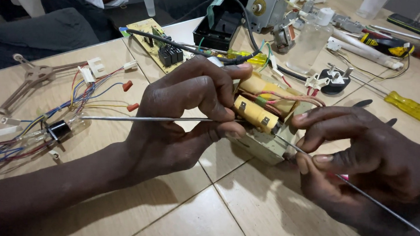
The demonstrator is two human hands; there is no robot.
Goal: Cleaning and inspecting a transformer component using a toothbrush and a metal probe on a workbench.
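The left hand (pixel 186 114) is gripping a transformer (pixel 262 113), with thumb and fingers closed over its yellow-taped windings and metal frame, holding it just above the wooden table (pixel 186 215). A thin metal rod (pixel 138 120) is passing under the left fingers and extending left across the table. The right hand (pixel 365 157) is pinching a second thin metal rod (pixel 382 202) between thumb and fingertips, with the rod's tip resting against the lower corner of the transformer frame. The two hands are sitting close together on either side of the transformer, not touching each other. Red and brown wires are looping over the top of the windings. To the left, a wire harness (pixel 52 121) with white connectors and a small lamp is lying on the table. Behind the hands, a green circuit board (pixel 160 44), a black power plug (pixel 333 79), a clear plastic bottle (pixel 311 38) and a yellow-handled screwdriver (pixel 410 108) are lying well apart from the hands.
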